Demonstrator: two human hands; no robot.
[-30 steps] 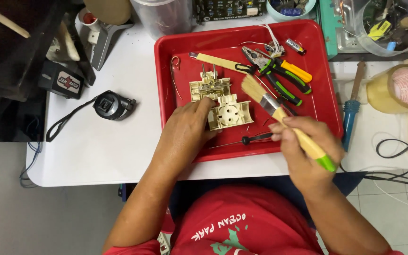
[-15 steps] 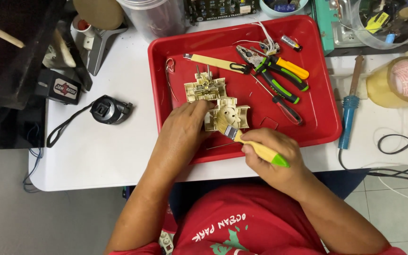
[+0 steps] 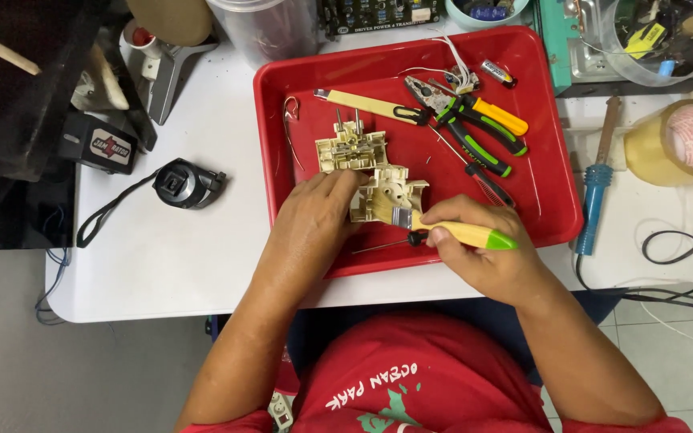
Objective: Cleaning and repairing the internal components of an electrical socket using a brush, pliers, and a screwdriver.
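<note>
Just below the middle of the frame, the left hand (image 3: 310, 220) pressed curled fingers against a cream plastic socket part (image 3: 391, 196) lying inside the red tray (image 3: 551, 200). The right hand (image 3: 483, 256) pinched a yellow-handled brush (image 3: 451, 231), its bristles touching that part. A second cream part (image 3: 350, 148) lay just above, near green-handled pliers (image 3: 475, 132). On the white table (image 3: 170, 256), a tape measure (image 3: 186, 183) sat to the left and a tape roll (image 3: 683, 144) at the right edge.
</note>
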